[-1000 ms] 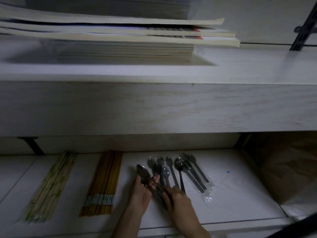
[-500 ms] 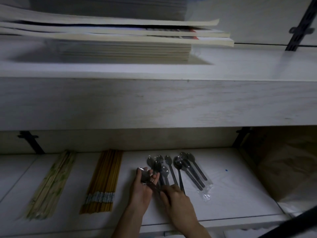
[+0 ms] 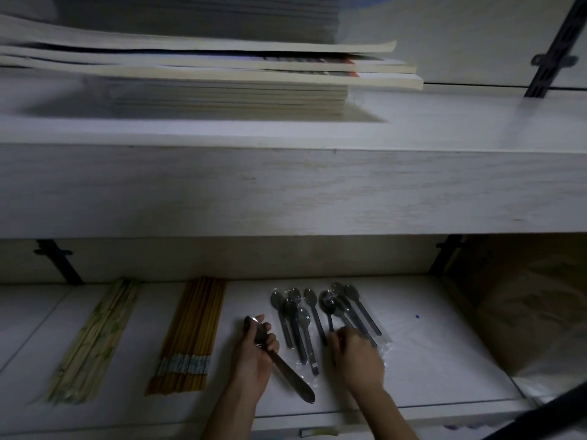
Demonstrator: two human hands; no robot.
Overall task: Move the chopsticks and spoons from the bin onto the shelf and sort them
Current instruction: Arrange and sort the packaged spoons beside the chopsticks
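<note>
I judge I'm mid-sort on the white lower shelf point(image 3: 428, 369): my left hand point(image 3: 254, 354) is clamped around a large metal spoon point(image 3: 282, 365), my right hand point(image 3: 357, 357), fingers curled, touches the plastic-wrapped small spoons point(image 3: 314, 315); next, lay it alongside.

Dim interior of a white, wood-grain shelving unit. The thick upper shelf board point(image 3: 286, 188) spans the full width of the view. On top of it, toward the left, lies a stack of books point(image 3: 203, 81), blurred. Above its right end, a dark slotted wall rail point(image 3: 552, 49) rises against a pale wall point(image 3: 476, 33). Beneath the board lies a white lower shelf point(image 3: 444, 350), with dark brackets point(image 3: 60, 262) at its rear corners. Crumpled brown paper point(image 3: 533, 300) fills the space below the board's right end.
</note>
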